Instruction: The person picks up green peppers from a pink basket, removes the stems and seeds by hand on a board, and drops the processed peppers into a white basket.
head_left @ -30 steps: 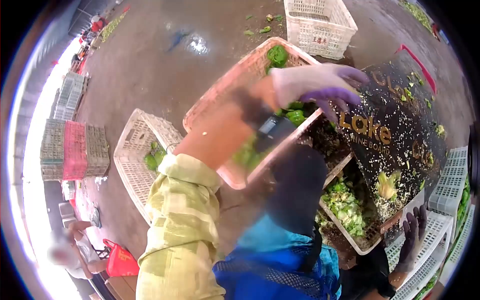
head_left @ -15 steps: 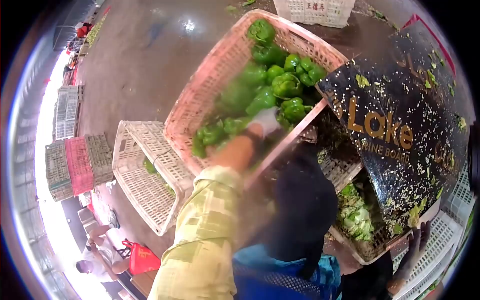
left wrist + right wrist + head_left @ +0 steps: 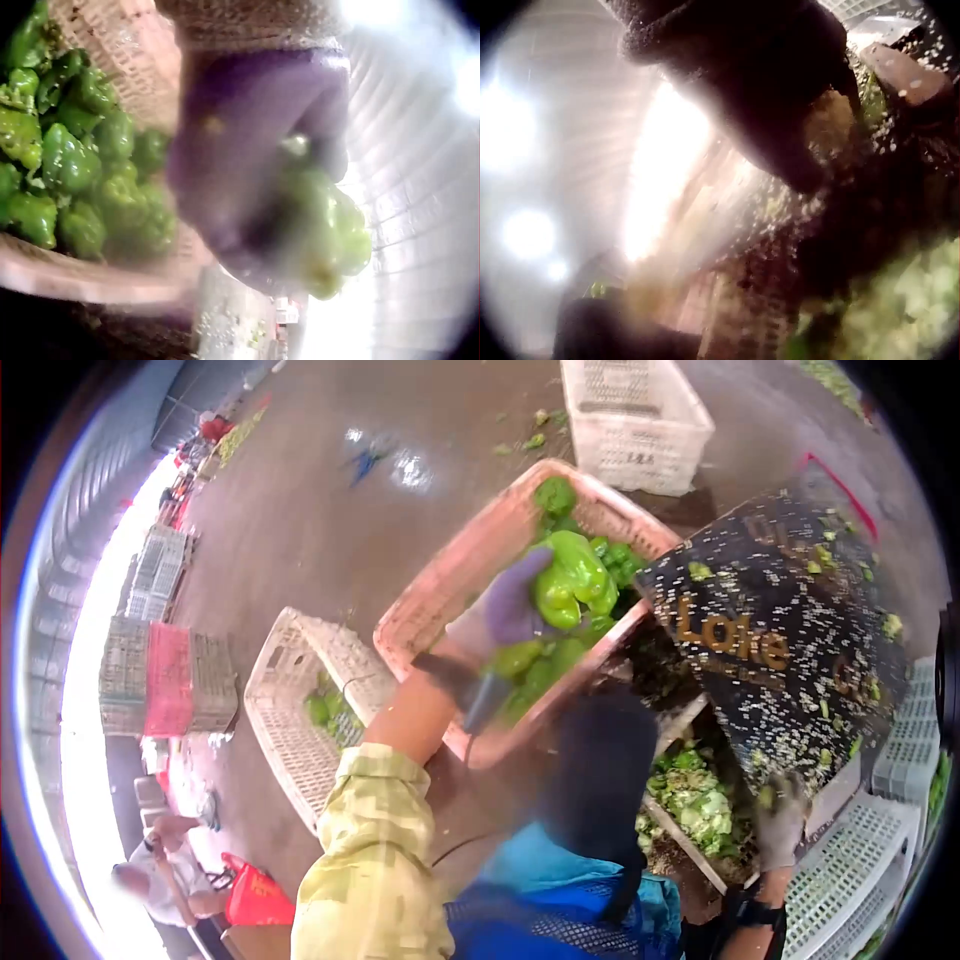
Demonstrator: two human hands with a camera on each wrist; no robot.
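Note:
My left hand (image 3: 515, 605), in a white and purple glove, grips a bright green bell pepper (image 3: 575, 580) over the pink crate (image 3: 440, 585). In the left wrist view the glove's fingers curl round that pepper (image 3: 334, 232). Several more green peppers (image 3: 71, 157) lie in the crate below. My right hand (image 3: 780, 830), gloved too, is at the near edge of the black board (image 3: 735, 670) with printed letters. Seen from the right wrist, its dark fingers bend round a blurred yellow-brown scrap (image 3: 831, 120). White seeds and green bits cover the board.
Beneath the board's edge, a crate holds chopped green waste (image 3: 700, 810). A white crate (image 3: 640, 450) stands beyond, and another tilted white crate (image 3: 290, 710) at left contains some peppers. Grey crates (image 3: 850, 860) stack at right. A seated person (image 3: 165, 880) and a red bag (image 3: 255, 890) are lower left.
My left hand swung from near the board down into the pink crate, then came up with a pepper. My right hand, earlier spread beside the board, has moved in to its near edge.

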